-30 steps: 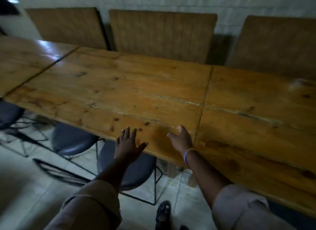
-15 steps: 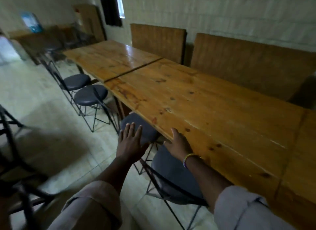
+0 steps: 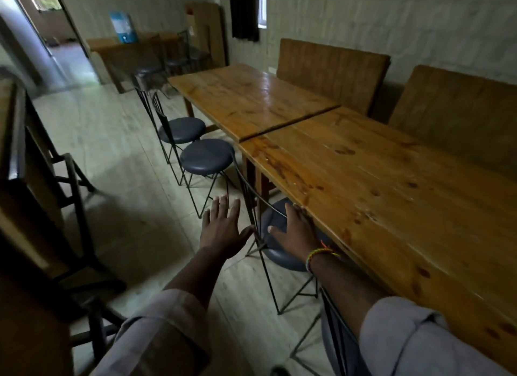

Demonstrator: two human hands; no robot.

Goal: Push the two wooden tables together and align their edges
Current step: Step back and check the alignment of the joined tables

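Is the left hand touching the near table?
Apart. In the head view the open left hand hovers over the floor, with a chair back between it and the near table. Only the right hand reaches that table's edge.

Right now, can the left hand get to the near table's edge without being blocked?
Probably not directly: the left hand hangs open over the floor, and the chair's wire backrest stands between it and the near table edge.

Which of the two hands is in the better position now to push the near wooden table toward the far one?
Probably the right hand: its fingers already rest against the long edge of the near table. The left hand hangs open over the floor, touching nothing. A dark gap still separates it from the far table.
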